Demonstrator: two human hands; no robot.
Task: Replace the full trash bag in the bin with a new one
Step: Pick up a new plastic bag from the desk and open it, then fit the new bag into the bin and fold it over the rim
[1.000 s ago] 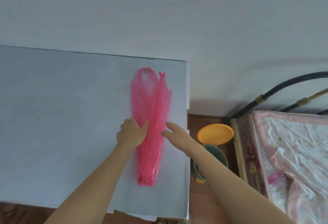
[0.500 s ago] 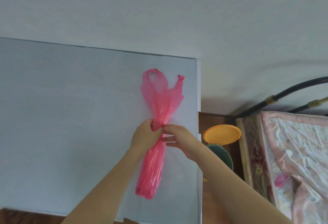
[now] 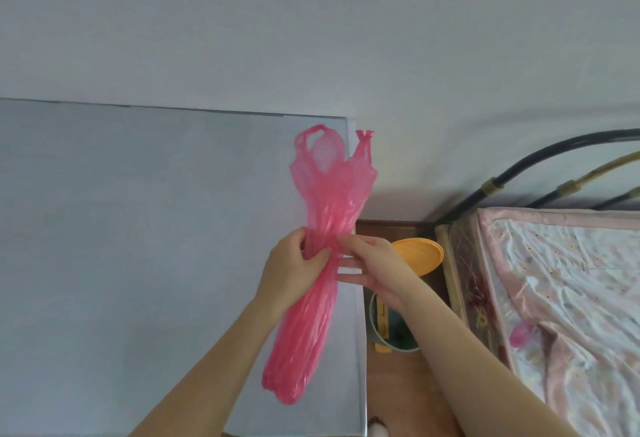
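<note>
A long pink plastic bag [image 3: 311, 325] is bunched at its middle and held above the right side of the grey table [image 3: 121, 263]. Its two handles fan out at the top and the closed bottom hangs toward me. My left hand [image 3: 294, 274] grips the bunched middle from the left. My right hand [image 3: 370, 263] pinches the same spot from the right. On the floor between table and bed stands a green bin [image 3: 381, 332] with its orange lid [image 3: 420, 256] raised; my right forearm hides part of it.
A bed [image 3: 561, 298] with a pale pink floral cover stands at the right, its dark metal frame [image 3: 519, 166] curving against the white wall. A strip of wooden floor [image 3: 398, 395] runs between the table edge and the bed.
The bag lay flat on the table with both hands beside it. Both hands gathered its middle and lifted it, and it has shifted right toward the table edge. The handles spread apart.
</note>
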